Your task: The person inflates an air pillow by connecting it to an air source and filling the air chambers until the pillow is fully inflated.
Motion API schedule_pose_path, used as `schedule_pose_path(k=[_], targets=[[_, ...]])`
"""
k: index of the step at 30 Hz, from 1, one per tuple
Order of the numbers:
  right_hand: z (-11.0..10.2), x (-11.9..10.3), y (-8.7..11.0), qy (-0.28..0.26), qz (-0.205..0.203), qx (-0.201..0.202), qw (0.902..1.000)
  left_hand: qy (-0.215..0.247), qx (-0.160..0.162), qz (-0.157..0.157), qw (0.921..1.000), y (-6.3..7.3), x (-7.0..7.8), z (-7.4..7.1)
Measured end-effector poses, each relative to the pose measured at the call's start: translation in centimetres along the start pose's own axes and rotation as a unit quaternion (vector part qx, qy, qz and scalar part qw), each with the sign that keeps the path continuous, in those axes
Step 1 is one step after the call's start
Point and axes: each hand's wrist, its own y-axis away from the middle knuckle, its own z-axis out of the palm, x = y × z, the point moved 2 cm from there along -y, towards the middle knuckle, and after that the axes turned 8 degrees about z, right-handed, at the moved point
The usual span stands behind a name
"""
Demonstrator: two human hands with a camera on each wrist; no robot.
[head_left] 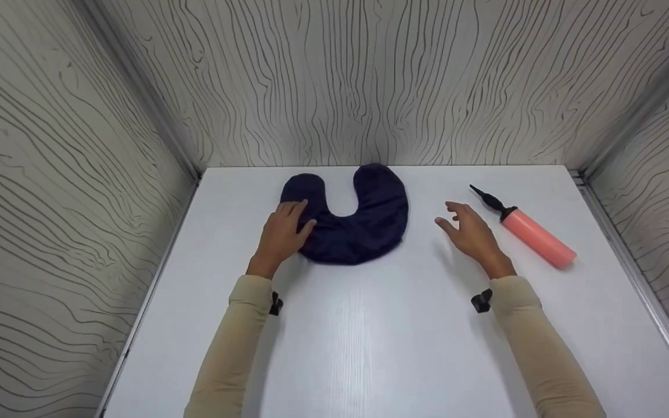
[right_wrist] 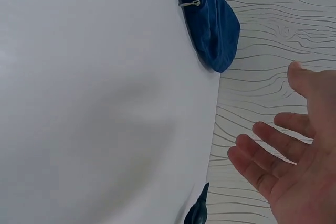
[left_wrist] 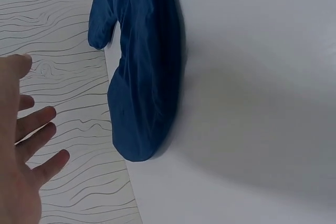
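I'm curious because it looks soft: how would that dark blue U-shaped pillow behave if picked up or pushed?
The pillow would probably flop and bend, since its fabric looks wrinkled and slack. It may be light, as it looks thinly filled. Pushed, it would likely slide rather than roll, resting flat on the table.

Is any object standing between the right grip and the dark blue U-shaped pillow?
Nothing visible: only white tabletop shows between the right grip and the pillow. The pump lies on that grip's other side.
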Motion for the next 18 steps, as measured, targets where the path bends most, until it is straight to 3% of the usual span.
schedule_pose_path(k=[7, 18], targets=[[1.4, -1.2, -0.8, -0.066, -0.006, -0.002, 0.9978, 0.004, 0.006, 0.017, 0.9998, -0.5, 1.7, 0.7], [3.3, -1.3, -2.1, -0.131, 0.062, -0.020, 0.9893, 0.028, 0.011, 0.036, 0.9989, -1.8, 4.0, 2.3]])
